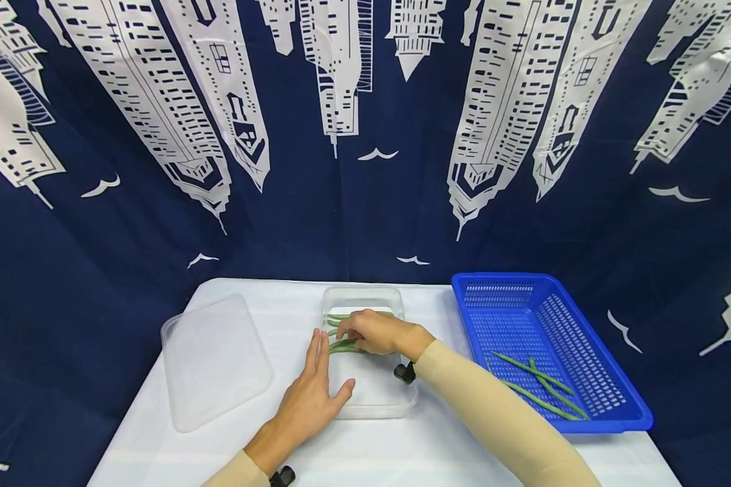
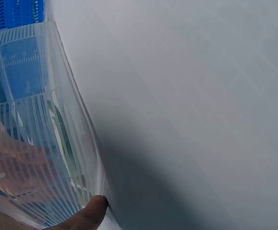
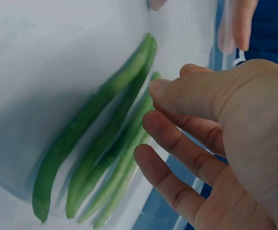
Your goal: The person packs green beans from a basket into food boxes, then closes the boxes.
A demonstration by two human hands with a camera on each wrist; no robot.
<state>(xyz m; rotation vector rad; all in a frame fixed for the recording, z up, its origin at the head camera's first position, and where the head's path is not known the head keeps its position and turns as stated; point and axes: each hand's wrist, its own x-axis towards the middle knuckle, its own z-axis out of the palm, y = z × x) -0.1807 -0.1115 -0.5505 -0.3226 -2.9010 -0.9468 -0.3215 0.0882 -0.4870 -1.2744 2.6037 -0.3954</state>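
Observation:
A clear plastic container (image 1: pixel 374 402) stands mid-table with several green beans (image 3: pixel 91 115) side by side on its floor. My right hand (image 1: pixel 374 331) reaches inside, thumb and fingertips pinching the upper end of one green bean (image 3: pixel 141 110) in the row; its other fingers stand loosely bent. My left hand (image 1: pixel 313 392) lies along the container's left wall, fingers straight and thumb spread. In the left wrist view, its thumb (image 2: pixel 96 208) is right at the container's lower edge.
A blue plastic basket (image 1: pixel 609 426) on the right holds several more green beans (image 1: pixel 539 399). At left, a translucent lid (image 1: pixel 216 365) lies flat on the white-covered table (image 1: pixel 365 450). A dark blue curtain (image 1: pixel 341 216) with white building prints hangs behind.

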